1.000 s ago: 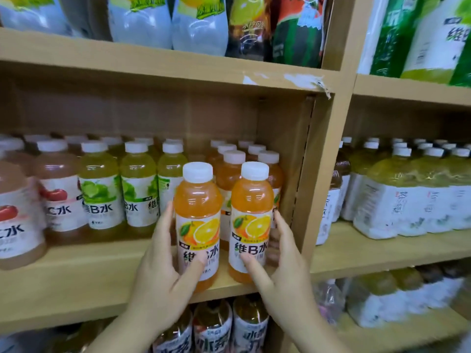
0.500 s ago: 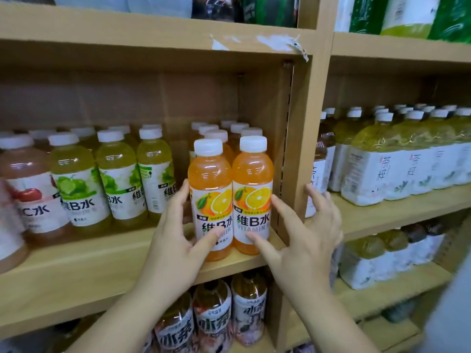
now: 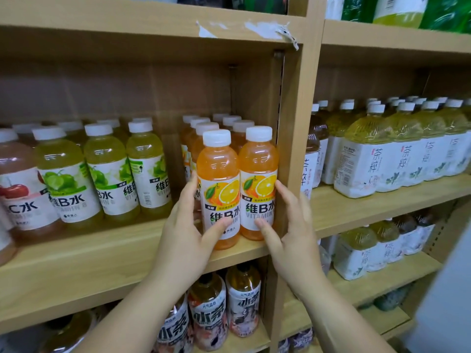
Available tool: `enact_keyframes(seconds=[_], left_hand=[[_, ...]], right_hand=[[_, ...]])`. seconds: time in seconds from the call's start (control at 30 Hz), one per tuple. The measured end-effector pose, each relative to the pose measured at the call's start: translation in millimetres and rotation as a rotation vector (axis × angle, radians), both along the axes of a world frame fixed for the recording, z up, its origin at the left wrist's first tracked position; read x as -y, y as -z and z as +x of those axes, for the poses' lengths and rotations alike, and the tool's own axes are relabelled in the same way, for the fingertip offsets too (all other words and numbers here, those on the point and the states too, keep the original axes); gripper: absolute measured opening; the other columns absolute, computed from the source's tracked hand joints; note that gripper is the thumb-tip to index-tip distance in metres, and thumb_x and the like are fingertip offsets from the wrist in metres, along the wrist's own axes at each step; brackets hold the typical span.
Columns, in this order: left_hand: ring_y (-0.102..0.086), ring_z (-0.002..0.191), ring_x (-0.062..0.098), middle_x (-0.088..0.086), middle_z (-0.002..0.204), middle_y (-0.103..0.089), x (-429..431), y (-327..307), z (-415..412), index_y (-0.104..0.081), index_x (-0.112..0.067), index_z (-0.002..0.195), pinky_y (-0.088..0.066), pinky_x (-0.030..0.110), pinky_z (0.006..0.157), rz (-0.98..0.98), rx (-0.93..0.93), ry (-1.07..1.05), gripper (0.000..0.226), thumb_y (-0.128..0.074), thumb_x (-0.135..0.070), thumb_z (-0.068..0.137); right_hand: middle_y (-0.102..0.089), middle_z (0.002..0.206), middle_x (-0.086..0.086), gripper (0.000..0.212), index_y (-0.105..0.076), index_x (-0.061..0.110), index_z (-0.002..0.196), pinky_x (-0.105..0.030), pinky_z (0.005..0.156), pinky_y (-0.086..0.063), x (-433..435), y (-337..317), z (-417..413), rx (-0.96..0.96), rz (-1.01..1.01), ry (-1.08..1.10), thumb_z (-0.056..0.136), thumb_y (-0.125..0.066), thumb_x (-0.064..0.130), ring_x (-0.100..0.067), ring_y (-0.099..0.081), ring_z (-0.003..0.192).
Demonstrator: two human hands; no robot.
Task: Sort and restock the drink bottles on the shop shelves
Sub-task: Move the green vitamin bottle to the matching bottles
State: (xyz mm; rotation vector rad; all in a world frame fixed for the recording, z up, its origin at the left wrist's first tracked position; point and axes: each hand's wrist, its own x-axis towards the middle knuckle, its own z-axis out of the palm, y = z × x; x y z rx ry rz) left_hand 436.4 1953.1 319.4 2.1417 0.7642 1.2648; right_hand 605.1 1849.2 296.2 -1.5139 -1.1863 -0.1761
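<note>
Two orange vitamin drink bottles with white caps stand side by side at the right end of the middle wooden shelf (image 3: 107, 250). My left hand (image 3: 187, 235) wraps the left orange bottle (image 3: 219, 179), thumb across its label. My right hand (image 3: 290, 230) holds the right orange bottle (image 3: 258, 174), thumb on the label and fingers between the bottle and the shelf upright (image 3: 293, 149). More orange bottles (image 3: 204, 126) stand in rows behind them.
Green lime bottles (image 3: 107, 169) and red apple bottles (image 3: 17, 184) fill the shelf to the left. Large tea bottles (image 3: 369, 159) stand in the right bay. Dark tea bottles (image 3: 209, 307) sit on the shelf below. The front board left of my hands is bare.
My right hand has closed back onto the right orange bottle after its fingers had spread away. Both front bottles stand further right, against the upright. The camera moved closer.
</note>
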Motion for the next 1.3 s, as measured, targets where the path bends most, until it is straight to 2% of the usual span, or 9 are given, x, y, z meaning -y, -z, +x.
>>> enact_keyframes(seconds=[0.17, 0.33, 0.4, 0.5, 0.63, 0.73, 0.87, 1.1, 1.3], left_hand=[[-0.059, 0.116, -0.005, -0.019, 0.139, -0.056, 2.7, -0.5, 0.5, -0.013, -0.062, 0.152, -0.051, 0.021, 0.090, -0.027, 0.026, -0.017, 0.098, -0.079, -0.041, 0.082], [-0.051, 0.122, -0.002, -0.013, 0.146, -0.048, 13.6, -9.9, 6.2, -0.020, -0.044, 0.157, -0.049, 0.030, 0.098, 0.036, 0.065, -0.177, 0.097, -0.076, -0.052, 0.078], [-0.042, 0.123, -0.004, -0.013, 0.146, -0.041, 24.3, -27.2, 13.5, -0.024, -0.034, 0.157, -0.041, 0.022, 0.099, 0.113, 0.122, -0.274, 0.095, -0.073, -0.051, 0.078], [-0.041, 0.126, 0.006, 0.001, 0.145, -0.042, 42.6, -65.4, 31.5, -0.033, -0.021, 0.153, -0.034, 0.014, 0.104, 0.360, 0.171, -0.377, 0.081, -0.076, -0.042, 0.087], [-0.051, 0.123, 0.019, -0.009, 0.133, -0.041, 70.6, -127.0, 71.6, -0.042, -0.018, 0.145, -0.046, 0.036, 0.103, 0.618, 0.264, -0.284, 0.072, -0.074, -0.028, 0.081], [-0.055, 0.118, 0.015, -0.009, 0.132, -0.049, 91.8, -178.7, 104.7, -0.044, -0.028, 0.140, -0.049, 0.037, 0.097, 0.698, 0.292, -0.195, 0.064, -0.073, -0.029, 0.084], [-0.055, 0.112, 0.011, -0.011, 0.128, -0.053, 110.0, -242.2, 152.9, -0.047, -0.036, 0.133, -0.052, 0.035, 0.089, 0.674, 0.321, -0.130, 0.052, -0.070, -0.039, 0.087], [-0.055, 0.108, 0.010, -0.007, 0.129, -0.050, 106.9, -296.5, 239.4, -0.044, -0.032, 0.141, -0.045, 0.026, 0.082, 0.511, 0.086, -0.161, 0.061, -0.073, -0.043, 0.089], [-0.059, 0.115, 0.017, -0.005, 0.134, -0.055, 89.4, -319.0, 288.6, -0.040, -0.028, 0.151, -0.052, 0.042, 0.099, 0.202, 0.093, -0.156, 0.066, -0.065, -0.049, 0.094]], right_hand=[[-0.022, 0.166, -0.001, 0.075, -0.018, 0.075, 0.141, -0.033, 0.121, -0.025, 5.6, 0.9, 7.5, 0.035, -0.042, -0.059, 0.095, -0.066, 0.041, -0.004, -0.011, 0.154], [-0.041, 0.146, 0.006, 0.054, -0.045, 0.052, 0.139, -0.023, 0.108, -0.040, 15.2, -21.5, 34.2, 0.091, 0.161, -0.038, 0.090, -0.067, 0.046, -0.003, -0.038, 0.138], [-0.047, 0.137, 0.004, 0.050, -0.051, 0.037, 0.138, -0.032, 0.102, -0.049, 19.8, -40.3, 52.7, 0.100, 0.265, -0.009, 0.091, -0.067, 0.040, -0.007, -0.047, 0.129], [-0.047, 0.132, 0.008, 0.050, -0.051, 0.035, 0.138, -0.033, 0.098, -0.051, 26.6, -75.5, 84.2, 0.127, 0.293, -0.044, 0.091, -0.069, 0.036, -0.009, -0.050, 0.125], [-0.049, 0.129, 0.007, 0.046, -0.057, 0.031, 0.131, -0.038, 0.101, -0.049, 35.3, -147.6, 134.0, 0.256, 0.354, -0.048, 0.088, -0.068, 0.044, -0.009, -0.049, 0.126], [-0.052, 0.126, 0.002, 0.044, -0.060, 0.027, 0.126, -0.027, 0.098, -0.048, 48.0, -205.4, 171.9, 0.327, 0.439, -0.011, 0.087, -0.065, 0.047, -0.013, -0.050, 0.123], [-0.055, 0.118, 0.002, 0.041, -0.063, 0.021, 0.121, -0.049, 0.093, -0.050, 67.0, -262.5, 218.4, 0.413, 0.555, 0.086, 0.089, -0.063, 0.047, -0.017, -0.051, 0.115], [-0.048, 0.121, 0.003, 0.044, -0.057, 0.022, 0.129, -0.027, 0.094, -0.039, 58.2, -324.0, 263.0, 0.392, 0.312, -0.031, 0.092, -0.070, 0.044, -0.015, -0.051, 0.116], [-0.058, 0.119, 0.003, 0.058, -0.045, 0.028, 0.140, -0.038, 0.086, -0.051, 38.4, -316.2, 282.7, 0.276, 0.223, -0.153, 0.092, -0.068, 0.049, -0.022, -0.062, 0.105]])
